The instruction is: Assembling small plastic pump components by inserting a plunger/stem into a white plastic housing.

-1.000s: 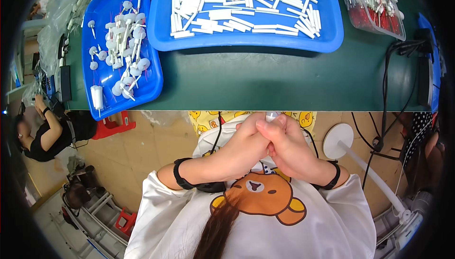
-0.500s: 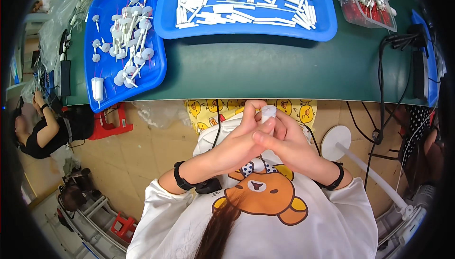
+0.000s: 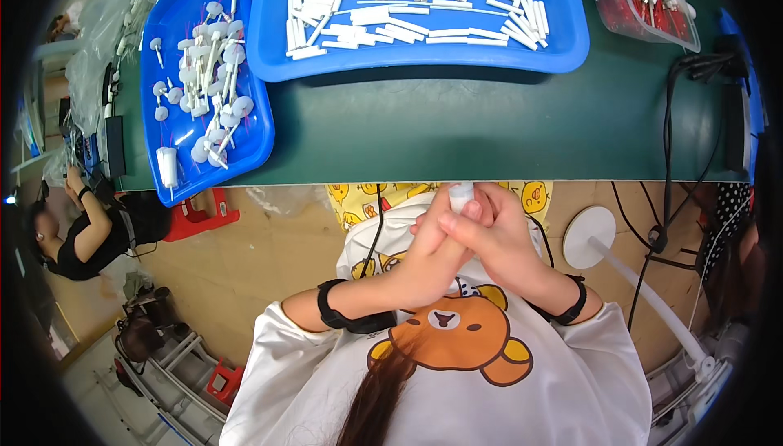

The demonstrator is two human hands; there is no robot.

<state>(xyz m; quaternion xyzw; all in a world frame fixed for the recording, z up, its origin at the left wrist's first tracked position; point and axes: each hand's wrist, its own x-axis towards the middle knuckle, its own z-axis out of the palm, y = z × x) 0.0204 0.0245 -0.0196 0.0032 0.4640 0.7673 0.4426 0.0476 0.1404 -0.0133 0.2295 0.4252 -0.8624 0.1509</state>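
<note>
Just below the table's front edge, my left hand and my right hand are pressed together, fingers closed. Between them a small white cylindrical piece pokes up, its top end pale and translucent. Most of it is covered by my fingers and palms, so its full length is hidden. My right thumb crosses toward the left hand beneath the piece.
A large blue tray of white tubes lies on the green table. Left of it, a smaller blue tray carries white rods with round discs. A clear box of red-and-white parts and black cables are at right. Far left, another person sits.
My hands have folded more tightly together round the white piece, and less of it shows. The whole view has shifted slightly.
</note>
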